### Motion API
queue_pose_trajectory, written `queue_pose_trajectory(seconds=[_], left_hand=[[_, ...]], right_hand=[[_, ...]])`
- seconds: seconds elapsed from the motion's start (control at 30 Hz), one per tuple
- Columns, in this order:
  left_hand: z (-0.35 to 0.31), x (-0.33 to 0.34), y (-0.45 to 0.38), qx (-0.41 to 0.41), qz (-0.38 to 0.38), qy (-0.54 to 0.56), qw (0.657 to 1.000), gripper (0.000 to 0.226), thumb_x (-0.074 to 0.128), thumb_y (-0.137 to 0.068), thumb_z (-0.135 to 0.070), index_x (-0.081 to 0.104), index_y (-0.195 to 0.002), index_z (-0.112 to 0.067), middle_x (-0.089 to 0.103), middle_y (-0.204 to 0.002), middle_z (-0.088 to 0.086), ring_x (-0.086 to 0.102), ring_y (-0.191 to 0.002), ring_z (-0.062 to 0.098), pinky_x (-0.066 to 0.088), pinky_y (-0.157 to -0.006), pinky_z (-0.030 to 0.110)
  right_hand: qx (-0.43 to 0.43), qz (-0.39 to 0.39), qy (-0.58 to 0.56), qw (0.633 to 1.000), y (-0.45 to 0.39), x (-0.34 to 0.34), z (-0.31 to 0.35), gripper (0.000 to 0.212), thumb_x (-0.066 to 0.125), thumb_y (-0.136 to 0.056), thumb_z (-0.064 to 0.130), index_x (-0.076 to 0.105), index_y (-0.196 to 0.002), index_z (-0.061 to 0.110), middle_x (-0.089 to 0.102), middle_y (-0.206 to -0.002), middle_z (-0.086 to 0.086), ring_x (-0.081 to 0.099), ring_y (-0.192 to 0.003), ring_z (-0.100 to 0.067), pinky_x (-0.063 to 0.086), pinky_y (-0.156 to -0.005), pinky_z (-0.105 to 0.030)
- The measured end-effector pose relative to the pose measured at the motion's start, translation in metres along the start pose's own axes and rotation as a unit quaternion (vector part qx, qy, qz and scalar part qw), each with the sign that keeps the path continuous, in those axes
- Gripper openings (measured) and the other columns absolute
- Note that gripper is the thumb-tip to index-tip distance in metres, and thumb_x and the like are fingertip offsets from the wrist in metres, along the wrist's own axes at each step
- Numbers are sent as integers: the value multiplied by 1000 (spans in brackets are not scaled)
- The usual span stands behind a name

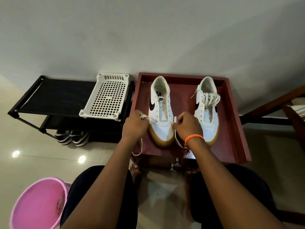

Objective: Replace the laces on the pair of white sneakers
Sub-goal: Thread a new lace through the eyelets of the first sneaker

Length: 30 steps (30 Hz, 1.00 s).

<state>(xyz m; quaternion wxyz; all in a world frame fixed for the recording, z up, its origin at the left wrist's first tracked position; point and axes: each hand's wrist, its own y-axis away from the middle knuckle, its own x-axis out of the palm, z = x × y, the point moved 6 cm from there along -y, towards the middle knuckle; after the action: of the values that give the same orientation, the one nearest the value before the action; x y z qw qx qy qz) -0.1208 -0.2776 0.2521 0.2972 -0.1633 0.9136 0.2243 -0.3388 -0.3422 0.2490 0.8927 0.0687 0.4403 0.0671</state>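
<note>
Two white sneakers with black swooshes and gum soles stand side by side on a dark red tray-topped table (pixel 234 129), toes toward me. The left sneaker (pixel 160 113) has bare eyelets except near the toe, where a white lace (pixel 151 119) passes across. My left hand (pixel 135 125) grips one end of that lace at the shoe's left side, and the tail hangs down below my wrist. My right hand (pixel 187 125) pinches the other end at the shoe's right side. The right sneaker (pixel 207 109) holds a loose, bunched old lace (pixel 208 99).
A black shoe rack (pixel 54 98) stands left of the table, with a white perforated plastic tray (pixel 106 96) on top and striped shoes (pixel 71 138) below. A pink bucket (pixel 38 204) sits at my lower left. My knees and bare feet are under the table edge. Wooden furniture (pixel 283 100) stands at right.
</note>
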Motion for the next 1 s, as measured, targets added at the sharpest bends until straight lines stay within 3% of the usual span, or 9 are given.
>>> queue_pose_trajectory(seconds=[0.13,0.27,0.43,0.53,0.63,0.77,0.83,0.9,1.0], left_hand=[[-20,9,8,116,-67,-77,988,60,71,-96,-18,39,-147,-19,50,-145,14,56,-124,37,49,-96,47],[-20,22,3,129,-63,-221,965,28,57,-106,-39,68,-122,-19,43,-147,7,45,-135,34,42,-109,52],[-15,38,1,110,-24,-228,967,39,45,-111,-41,74,-117,-15,46,-136,6,42,-131,33,24,-122,48],[-11,36,-4,56,4,-161,985,34,47,-109,-32,76,-118,-16,50,-142,7,39,-140,34,11,-129,49],[-14,28,3,20,10,-74,997,29,48,-104,-25,77,-102,-23,68,-134,-1,45,-140,28,0,-129,50],[-25,14,25,14,-12,7,1000,28,49,-104,-22,70,-86,-27,73,-107,-15,58,-117,13,0,-128,49],[-27,4,33,3,-23,78,997,27,49,-103,-19,68,-85,-21,74,-92,-15,63,-101,11,24,-122,46],[-28,-3,41,-10,-4,176,984,24,49,-104,-12,67,-90,-10,76,-79,-7,65,-81,20,51,-88,40],[-45,-14,59,30,26,213,976,25,49,-105,-7,66,-89,0,74,-73,3,60,-62,14,49,-65,30]], right_hand=[[-56,-65,41,995,1,-9,11,47,77,-88,16,51,-127,18,49,-133,-9,56,-116,-35,53,-85,-44],[-113,-20,88,990,1,4,16,6,67,-96,29,63,-97,25,45,-146,-3,42,-134,-29,48,-101,-49],[-45,63,78,994,-9,19,1,25,64,-100,45,59,-83,27,43,-149,-2,36,-140,-31,38,-112,-51],[-19,76,-4,997,-13,21,1,32,68,-94,45,63,-70,26,65,-122,1,53,-123,-30,44,-105,-46],[25,71,-148,986,-8,12,0,32,70,-87,41,70,-65,17,62,-62,8,61,-74,-23,50,-78,-41],[25,81,-200,976,8,-5,10,31,64,-88,38,71,-59,28,62,-55,-1,58,-62,-27,47,-73,-41],[9,86,-202,976,19,-16,21,29,59,-83,41,72,-61,26,70,-78,-21,65,-75,-39,54,-84,-50],[-3,94,-209,973,29,-29,31,31,61,-88,33,72,-61,23,69,-90,-32,58,-74,-42,55,-82,-50],[-19,105,-222,969,41,-49,45,30,62,-95,17,73,-67,13,67,-93,-38,55,-63,-30,47,-65,-33]])
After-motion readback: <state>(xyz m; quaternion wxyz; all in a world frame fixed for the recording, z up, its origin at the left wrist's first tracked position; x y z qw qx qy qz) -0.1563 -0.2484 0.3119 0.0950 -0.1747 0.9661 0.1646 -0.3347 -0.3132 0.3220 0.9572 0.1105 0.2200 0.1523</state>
